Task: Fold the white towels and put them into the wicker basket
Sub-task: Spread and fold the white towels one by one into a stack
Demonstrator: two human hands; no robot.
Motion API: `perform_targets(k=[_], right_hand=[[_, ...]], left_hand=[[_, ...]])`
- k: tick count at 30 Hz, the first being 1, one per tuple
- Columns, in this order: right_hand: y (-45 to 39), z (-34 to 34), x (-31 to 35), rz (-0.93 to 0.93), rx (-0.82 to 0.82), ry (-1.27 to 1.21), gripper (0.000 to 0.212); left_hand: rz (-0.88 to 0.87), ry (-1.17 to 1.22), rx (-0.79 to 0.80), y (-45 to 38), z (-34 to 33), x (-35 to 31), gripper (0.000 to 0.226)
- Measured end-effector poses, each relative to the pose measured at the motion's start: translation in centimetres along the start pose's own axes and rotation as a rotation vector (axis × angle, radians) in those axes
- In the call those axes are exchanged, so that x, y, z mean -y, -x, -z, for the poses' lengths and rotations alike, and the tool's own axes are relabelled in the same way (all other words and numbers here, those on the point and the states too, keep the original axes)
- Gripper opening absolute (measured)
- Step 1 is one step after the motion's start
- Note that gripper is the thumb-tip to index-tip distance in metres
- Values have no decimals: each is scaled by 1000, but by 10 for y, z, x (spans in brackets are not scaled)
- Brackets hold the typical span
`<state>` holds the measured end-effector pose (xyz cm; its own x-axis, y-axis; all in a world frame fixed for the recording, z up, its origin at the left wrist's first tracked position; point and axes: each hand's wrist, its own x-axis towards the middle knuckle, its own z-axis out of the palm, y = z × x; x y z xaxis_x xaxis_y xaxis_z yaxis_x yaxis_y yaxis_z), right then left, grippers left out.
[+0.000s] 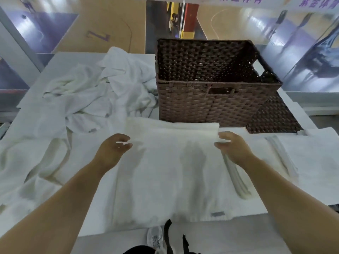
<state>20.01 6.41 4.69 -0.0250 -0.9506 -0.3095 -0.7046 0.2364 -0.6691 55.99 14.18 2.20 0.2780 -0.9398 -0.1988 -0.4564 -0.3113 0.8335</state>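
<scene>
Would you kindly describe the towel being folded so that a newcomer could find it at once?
Start at the brown wicker basket on the table. Directly in front of it lies the towel, spread flat between both hands. Unlike the crumpled pile left of the basket, it is smooth, with a grey label near its front edge.

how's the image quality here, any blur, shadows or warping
Head view: wide-angle warp bends the wicker basket and room edges; soft overall blur, most on the left hand and right hand; faint arm shadows on the flat towel; whites nearly overexposed.
</scene>
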Motion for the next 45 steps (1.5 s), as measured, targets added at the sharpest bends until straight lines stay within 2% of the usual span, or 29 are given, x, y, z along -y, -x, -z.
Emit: perform_targets(k=[4, 8, 10, 14, 18, 21, 24, 27, 30, 32, 36, 39, 40, 42, 43, 45], right_hand=[[19, -28, -22, -8, 100, 106, 27], [42, -50, -37, -12, 208, 200, 22], [53, -59, -45, 32, 269, 286, 28], [66, -73, -64, 149, 445, 559, 52], [69, -77, -78, 224, 531, 747, 73], [70, -76, -86, 271, 525, 819, 75], [71, -73, -91, 285, 514, 806, 74], [75, -69, -97, 297, 487, 764, 71], [85, -65, -101, 362, 482, 712, 65], [93, -65, -103, 453, 495, 690, 66], [107, -76, -109, 593, 531, 775, 71], [113, -87, -115, 626, 528, 887, 73], [112, -89, -119, 631, 505, 904, 74], [110, -91, -126, 637, 439, 901, 74], [109, -90, -128, 646, 417, 876, 72], [107, -87, -131, 688, 427, 799, 64]], left_hand=[[26, -147, 135, 16, -27, 26, 13], [37, -237, 245, 39, -54, 42, 5], [-4, -271, 304, 54, -64, 47, 14], [-151, -480, 393, 83, -79, 76, 50], [-205, -688, 461, 109, -95, 86, 69], [-171, -848, 551, 122, -108, 79, 93], [-241, -895, 494, 131, -113, 78, 111], [-313, -864, 453, 136, -114, 90, 101], [-346, -827, 394, 145, -112, 85, 57], [-303, -803, 396, 149, -109, 80, 46], [-280, -822, 395, 153, -109, 75, 42], [-206, -927, 466, 156, -120, 62, 72], [-153, -966, 478, 158, -124, 58, 75], [-184, -998, 433, 160, -129, 63, 82], [-216, -993, 424, 161, -130, 67, 78], [-252, -936, 408, 163, -128, 69, 53]])
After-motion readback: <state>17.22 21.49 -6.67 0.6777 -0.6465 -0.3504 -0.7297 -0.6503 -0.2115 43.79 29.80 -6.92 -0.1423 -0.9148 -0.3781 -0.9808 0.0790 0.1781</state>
